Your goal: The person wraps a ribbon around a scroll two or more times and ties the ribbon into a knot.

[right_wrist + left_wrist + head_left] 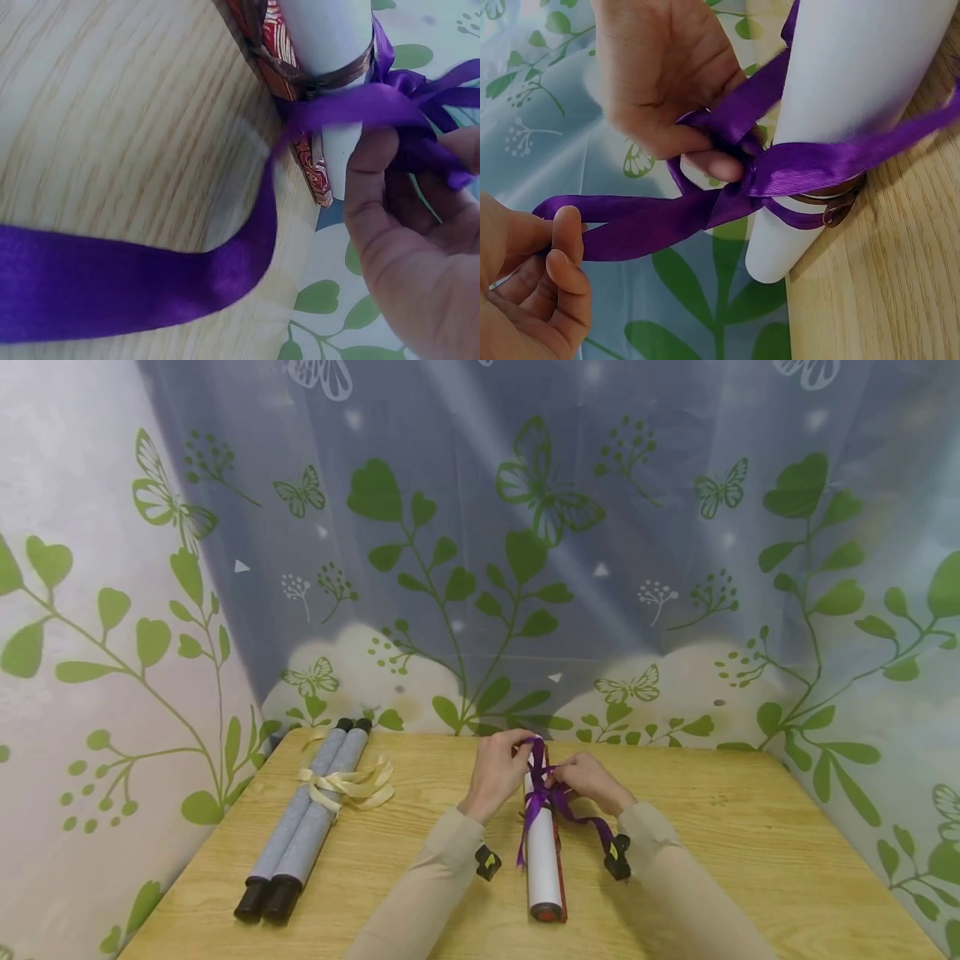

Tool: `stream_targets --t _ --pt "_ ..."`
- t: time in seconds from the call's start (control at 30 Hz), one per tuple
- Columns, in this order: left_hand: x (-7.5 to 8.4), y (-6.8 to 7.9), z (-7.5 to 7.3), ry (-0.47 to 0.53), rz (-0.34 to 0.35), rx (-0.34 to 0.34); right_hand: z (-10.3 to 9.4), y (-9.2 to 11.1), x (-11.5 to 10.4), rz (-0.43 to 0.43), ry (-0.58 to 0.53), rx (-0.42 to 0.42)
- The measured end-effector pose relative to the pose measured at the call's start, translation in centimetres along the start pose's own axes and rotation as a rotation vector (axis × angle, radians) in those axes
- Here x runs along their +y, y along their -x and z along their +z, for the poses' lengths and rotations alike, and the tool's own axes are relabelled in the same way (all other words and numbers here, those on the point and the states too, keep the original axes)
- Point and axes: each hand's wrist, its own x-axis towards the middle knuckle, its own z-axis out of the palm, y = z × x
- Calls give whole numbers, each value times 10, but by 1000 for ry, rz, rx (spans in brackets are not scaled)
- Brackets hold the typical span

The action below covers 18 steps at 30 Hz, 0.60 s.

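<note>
A white roll point(543, 860) lies lengthwise on the table, with a red patterned strip point(281, 45) along its side. Round both runs a thin brown cord point(341, 75). A purple ribbon point(802, 169) is wrapped about the roll and knotted on top. My left hand point(498, 770) pinches a loop of this ribbon beyond the knot, drawn out from it in the left wrist view. Close at the knot, my right hand point(592, 781) pinches another part of the ribbon between thumb and fingers. One long ribbon tail hangs to the right, another to the left of the roll.
On the left of the wooden table point(435, 827) lie two grey rolls point(311, 810) with black ends, side by side. A cream ribbon point(348, 787) ties them in a bow. Behind the table's far edge hangs a leaf-and-butterfly curtain point(465, 568).
</note>
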Motion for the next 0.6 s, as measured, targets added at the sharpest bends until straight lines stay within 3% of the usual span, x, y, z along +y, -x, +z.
stream_targets --t 0.17,0.3,0.47,0.6 --pt "-4 0 -1 7 -29 8 -6 -3 5 13 -156 -43" --pt "-9 0 -4 44 -81 3 -11 -2 9 29 -262 -31" --pt "-18 2 -6 61 -129 -27 -12 2 16 28 -233 -57" --pt "-23 7 -4 121 -147 -119 -9 4 19 25 -209 -115"
